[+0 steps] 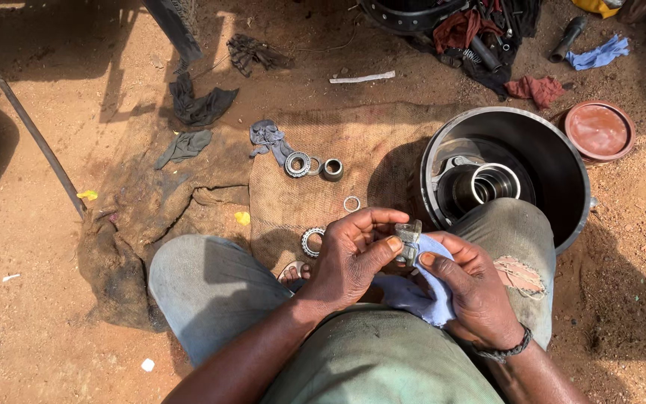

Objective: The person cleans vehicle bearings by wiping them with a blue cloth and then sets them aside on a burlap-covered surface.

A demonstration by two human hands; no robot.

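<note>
Our left hand (353, 258) and right hand (472, 288) pinch a small grey metal part (408, 243) in pale blue cloth (413, 292); bearings (298, 164) on burlap (368, 142) wait unwiped.

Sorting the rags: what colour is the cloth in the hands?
Pale blue soft cloth, seen in the head view, under the small metal part.

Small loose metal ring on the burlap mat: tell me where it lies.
In the head view, the small loose metal ring lies on the burlap mat, just above the left hand, below the short metal sleeve.
</note>
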